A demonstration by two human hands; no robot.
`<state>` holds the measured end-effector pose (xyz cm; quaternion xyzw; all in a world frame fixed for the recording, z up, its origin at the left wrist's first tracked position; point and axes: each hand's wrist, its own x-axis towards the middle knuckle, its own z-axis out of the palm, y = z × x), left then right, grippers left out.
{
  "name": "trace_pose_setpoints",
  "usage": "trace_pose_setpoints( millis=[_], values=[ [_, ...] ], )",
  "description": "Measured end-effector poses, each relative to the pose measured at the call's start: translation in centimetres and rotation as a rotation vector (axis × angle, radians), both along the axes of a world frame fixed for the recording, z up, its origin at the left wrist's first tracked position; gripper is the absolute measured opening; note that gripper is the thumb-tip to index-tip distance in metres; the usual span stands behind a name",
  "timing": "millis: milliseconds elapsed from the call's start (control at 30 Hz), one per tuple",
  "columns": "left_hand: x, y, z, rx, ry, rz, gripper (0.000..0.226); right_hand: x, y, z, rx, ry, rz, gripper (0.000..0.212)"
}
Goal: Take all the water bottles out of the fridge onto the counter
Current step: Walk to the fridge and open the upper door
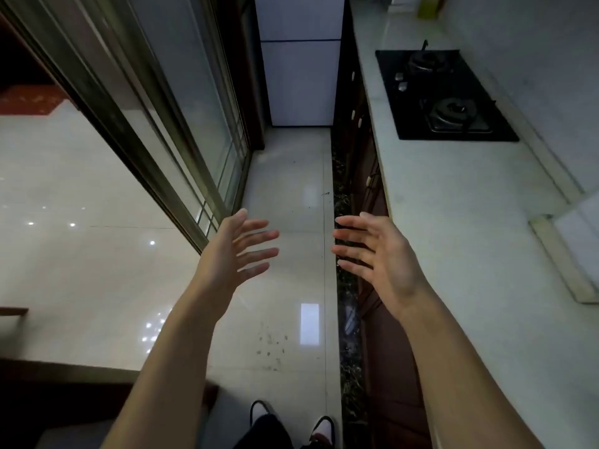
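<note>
A white fridge (299, 69) stands at the far end of a narrow kitchen aisle, its doors shut. No water bottles show. A pale stone counter (453, 205) runs along the right side. My left hand (238, 251) and my right hand (376, 254) are held out in front of me over the floor, palms facing each other, fingers spread, both holding nothing. The fridge is well ahead of both hands.
A black gas hob (444, 95) with two burners sits in the counter. Dark cabinet fronts (359, 150) run below it. A sliding glass door (181, 124) lines the left side. A yellow-green object (429, 6) stands far back on the counter. Glossy tiled floor (288, 189) leads ahead.
</note>
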<state>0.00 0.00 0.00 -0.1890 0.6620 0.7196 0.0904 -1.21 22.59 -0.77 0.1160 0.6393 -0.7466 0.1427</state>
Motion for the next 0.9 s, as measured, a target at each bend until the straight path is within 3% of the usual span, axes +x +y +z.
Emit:
trace_pose_setpoints(
  millis=[433, 900],
  values=[
    [-6.3, -0.8, -1.4, 0.052, -0.042, -0.018, 0.051, -6.3, -1.6, -1.1, -0.066, -0.052, -0.004, 0.04],
    [-23.0, -9.8, -0.1, 0.149, -0.01, -0.046, 0.052, -21.6, -9.3, 0.4, -0.051, -0.03, -0.112, 0.04]
  ],
)
